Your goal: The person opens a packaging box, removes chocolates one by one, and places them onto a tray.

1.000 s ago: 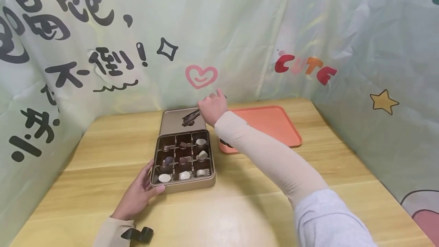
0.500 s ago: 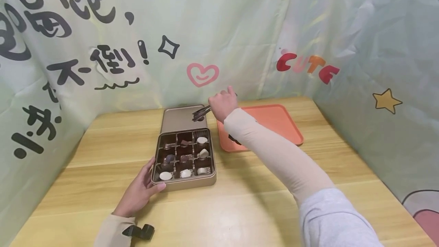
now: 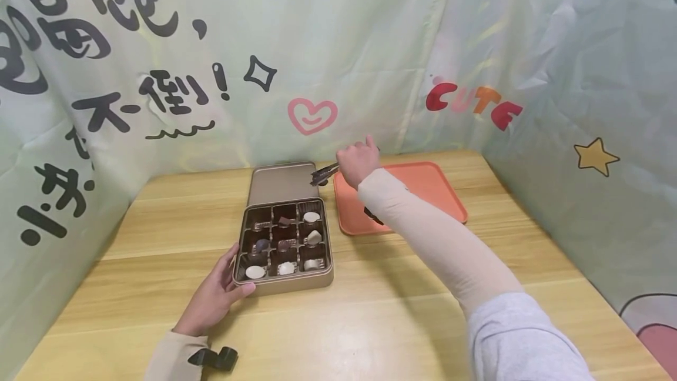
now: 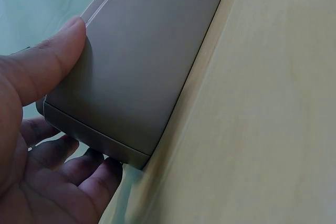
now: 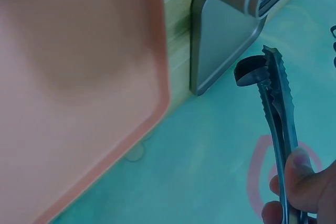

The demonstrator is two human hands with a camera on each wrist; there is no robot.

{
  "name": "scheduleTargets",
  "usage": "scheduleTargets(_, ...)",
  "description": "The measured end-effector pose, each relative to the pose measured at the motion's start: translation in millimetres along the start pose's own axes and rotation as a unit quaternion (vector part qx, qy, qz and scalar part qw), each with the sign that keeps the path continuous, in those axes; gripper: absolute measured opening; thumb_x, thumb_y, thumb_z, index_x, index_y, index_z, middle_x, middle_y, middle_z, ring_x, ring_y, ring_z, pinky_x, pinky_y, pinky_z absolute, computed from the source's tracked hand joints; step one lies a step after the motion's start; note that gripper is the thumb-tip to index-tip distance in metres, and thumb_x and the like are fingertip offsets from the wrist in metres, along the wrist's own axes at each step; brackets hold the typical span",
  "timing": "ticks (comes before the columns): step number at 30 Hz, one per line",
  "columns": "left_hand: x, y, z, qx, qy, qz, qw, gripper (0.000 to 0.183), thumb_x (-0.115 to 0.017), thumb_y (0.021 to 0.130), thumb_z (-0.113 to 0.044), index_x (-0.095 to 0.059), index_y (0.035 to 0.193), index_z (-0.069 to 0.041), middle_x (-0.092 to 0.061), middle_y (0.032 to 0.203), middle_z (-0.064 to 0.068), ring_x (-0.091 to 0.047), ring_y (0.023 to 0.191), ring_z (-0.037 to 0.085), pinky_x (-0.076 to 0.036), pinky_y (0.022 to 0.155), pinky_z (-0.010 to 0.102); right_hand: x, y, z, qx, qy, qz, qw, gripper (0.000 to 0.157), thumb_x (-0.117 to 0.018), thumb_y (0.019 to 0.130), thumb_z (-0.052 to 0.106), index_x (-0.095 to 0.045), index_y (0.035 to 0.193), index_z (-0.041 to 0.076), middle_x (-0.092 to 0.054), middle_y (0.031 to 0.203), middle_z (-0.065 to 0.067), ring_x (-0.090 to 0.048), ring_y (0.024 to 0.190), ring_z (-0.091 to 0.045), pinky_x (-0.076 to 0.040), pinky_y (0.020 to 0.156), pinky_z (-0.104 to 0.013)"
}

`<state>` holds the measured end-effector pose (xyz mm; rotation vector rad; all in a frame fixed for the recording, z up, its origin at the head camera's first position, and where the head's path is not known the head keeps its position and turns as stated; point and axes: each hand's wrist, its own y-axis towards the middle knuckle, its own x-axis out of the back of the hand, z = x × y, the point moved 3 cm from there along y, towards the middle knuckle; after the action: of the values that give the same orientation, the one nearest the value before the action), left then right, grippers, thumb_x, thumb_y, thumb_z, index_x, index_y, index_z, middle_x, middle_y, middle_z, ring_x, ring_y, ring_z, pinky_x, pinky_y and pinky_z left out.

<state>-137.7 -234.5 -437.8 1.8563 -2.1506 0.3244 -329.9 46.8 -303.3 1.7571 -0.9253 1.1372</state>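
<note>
My left hand (image 3: 210, 301) grips the near left corner of a bronze-brown tin box (image 3: 296, 284). In the left wrist view its thumb presses one wall of the tin (image 4: 142, 51) while the fingers curl against the adjoining side. White, brown and dark chocolates (image 3: 286, 268) sit in the box's divided brown insert. My right hand (image 3: 358, 163) holds dark metal tongs (image 3: 324, 175) near the left edge of the orange tray (image 3: 433, 187). Between the serrated tips in the right wrist view is a dark round chocolate (image 5: 251, 72), raised above the surface.
Behind the box, the flat brown lid (image 3: 280, 184) lies on the wooden table (image 3: 338, 334). A printed cloth backdrop (image 3: 370, 46) encloses the back and sides. The right forearm (image 3: 428, 240) crosses over the tray's front part and hides some of it.
My right hand has moved right, carrying the tongs and dark chocolate from over the lid toward the tray's left edge. The left hand and box stay in place.
</note>
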Motion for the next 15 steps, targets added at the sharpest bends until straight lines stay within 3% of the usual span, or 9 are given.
scheduleTargets(4, -0.2, 0.0, 0.4, -0.001, -0.002, 0.001, 1.0, 0.098, -0.074, 0.084, -0.014, -0.007, 0.155, -0.006, -0.02, 0.154, 0.027, -0.025, 0.139, 0.041, -0.03, 0.105, 0.019, -5.6, -1, -7, -0.003, -0.003, 0.008, 1.0, 0.014, -0.065, 0.094, 0.022, -0.075, 0.083, 0.022, -0.068, 0.072, -0.001, -0.06, 0.074, -0.022, -0.033, 0.104, -0.051)
scheduleTargets(15, 0.2, 0.0, -0.3, -0.008, -0.001, 0.001, 1.0, 0.098, -0.074, 0.084, -0.013, -0.007, 0.155, -0.005, -0.019, 0.154, 0.028, -0.024, 0.139, 0.042, -0.029, 0.101, 0.011, -21.0, -3, -25, -0.019, 0.007, 0.005, 1.0, 0.02, -0.066, 0.093, 0.019, -0.071, 0.073, 0.019, -0.063, 0.062, -0.002, -0.056, 0.064, -0.022, -0.038, 0.088, -0.047)
